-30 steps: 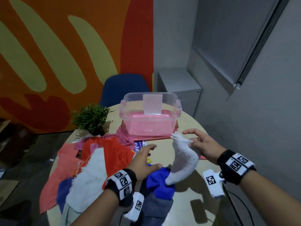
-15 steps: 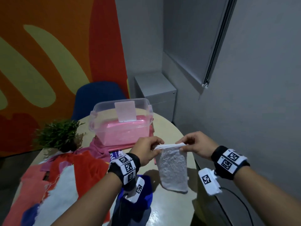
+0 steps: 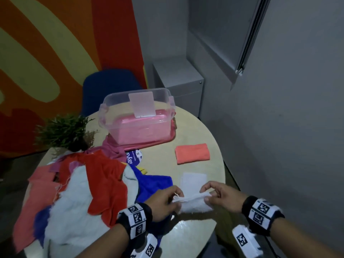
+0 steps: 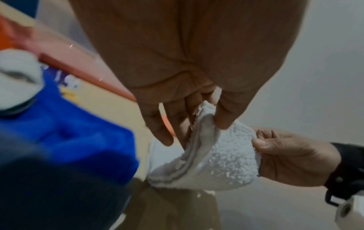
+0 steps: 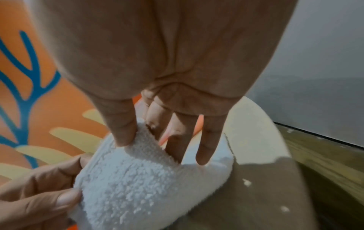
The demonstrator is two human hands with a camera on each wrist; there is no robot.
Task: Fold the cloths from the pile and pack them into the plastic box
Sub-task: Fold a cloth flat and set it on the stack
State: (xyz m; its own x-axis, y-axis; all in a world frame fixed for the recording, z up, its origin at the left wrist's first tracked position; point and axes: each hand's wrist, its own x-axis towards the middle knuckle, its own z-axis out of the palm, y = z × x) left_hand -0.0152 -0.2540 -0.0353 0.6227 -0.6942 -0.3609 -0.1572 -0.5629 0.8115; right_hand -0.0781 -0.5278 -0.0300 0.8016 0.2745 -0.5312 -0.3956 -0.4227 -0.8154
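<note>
One white terry cloth hangs low over the near edge of the round table, at about 6 o'clock on the tabletop, stretched between two hands; its top edge, the long axis, runs from 9 to 3 o'clock and the rest droops below it. The left hand pinches the 9 o'clock end between thumb and fingers, and the right hand pinches the 3 o'clock end likewise, the two hands apart by the cloth's width. Just past the cloth at 12 o'clock lies one pale flat rectangle; farther at 12 to 1 o'clock lies one folded coral cloth. One clear plastic box stands at the far edge at 11 o'clock, pink cloth inside, well apart from the hands. The pile of red, white, blue and coral cloths spreads at 9 o'clock, its blue cloth beside the left hand. One green plant stands at 10 o'clock, one blue chair beyond the box
</note>
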